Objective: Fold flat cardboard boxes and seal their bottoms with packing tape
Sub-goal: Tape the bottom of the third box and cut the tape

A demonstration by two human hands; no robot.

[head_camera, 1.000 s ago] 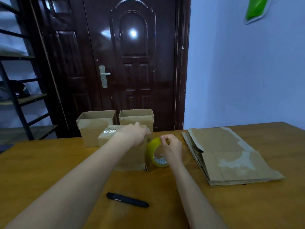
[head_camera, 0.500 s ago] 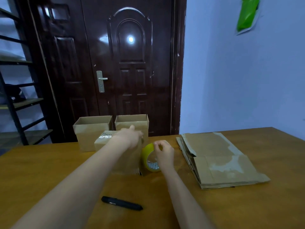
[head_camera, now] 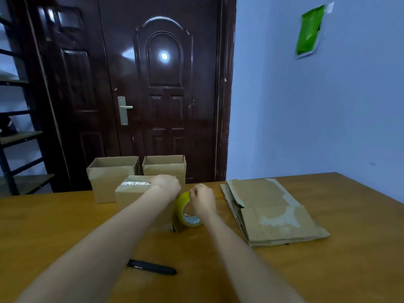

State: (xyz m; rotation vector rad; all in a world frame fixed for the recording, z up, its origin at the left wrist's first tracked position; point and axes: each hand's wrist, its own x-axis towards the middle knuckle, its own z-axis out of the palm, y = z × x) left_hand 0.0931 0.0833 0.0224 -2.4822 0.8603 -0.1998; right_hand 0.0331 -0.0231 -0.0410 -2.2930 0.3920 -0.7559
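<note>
A folded cardboard box (head_camera: 131, 194) stands bottom-up on the wooden table (head_camera: 65, 232), with shiny tape along its top seam. My left hand (head_camera: 167, 185) presses on the box's right top edge. Right beside the box stands a yellow roll of packing tape (head_camera: 182, 212) on its edge, and my right hand (head_camera: 202, 200) grips it with fingers pinching at the top of the roll. A stack of flat cardboard boxes (head_camera: 271, 212) lies to the right on the table.
Two assembled open boxes (head_camera: 112, 171) (head_camera: 164, 166) stand behind the taped one at the table's far edge. A black pen-like tool (head_camera: 152, 267) lies near me. A dark door, a metal shelf at left and a blue wall are behind.
Both hands stay on the box and the tape roll, with almost no shift. The camera has tilted up slightly, so everything sits lower in view.
</note>
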